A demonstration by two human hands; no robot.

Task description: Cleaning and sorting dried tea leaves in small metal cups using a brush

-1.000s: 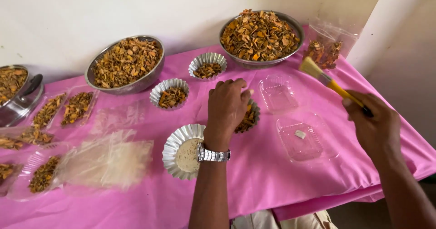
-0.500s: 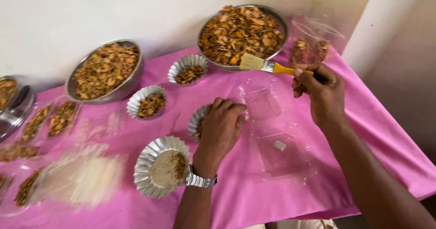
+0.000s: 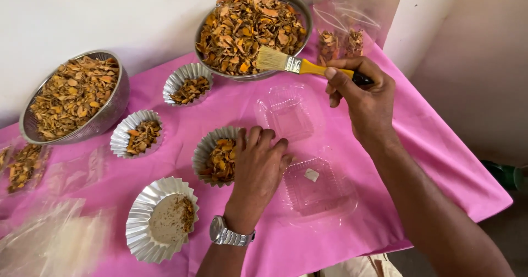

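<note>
My right hand (image 3: pixel 363 98) grips a yellow-handled paintbrush (image 3: pixel 300 65), held level with its bristles over the rim of the large metal bowl (image 3: pixel 300 10) of dried orange chips at the back. My left hand (image 3: pixel 257 170), with a wristwatch, rests palm down on the right side of a fluted foil cup (image 3: pixel 206 150) filled with the same chips. An open clear plastic clamshell box (image 3: pixel 313 186) lies on the pink cloth just right of that hand, its lid part (image 3: pixel 286 112) below the brush.
Another metal bowl (image 3: pixel 113 104) of chips stands at the left. Three more foil cups: one (image 3: pixel 179 79) near the back bowl, one (image 3: pixel 121 134) mid-left, one (image 3: pixel 146 216) with powdery crumbs in front. Clear bags (image 3: pixel 341 38) sit at back right. The table edge (image 3: pixel 484 200) drops off right.
My right hand has carried the brush left and toward the back bowl. My left hand stays on the foil cup. The camera view has shifted closer and to the right.
</note>
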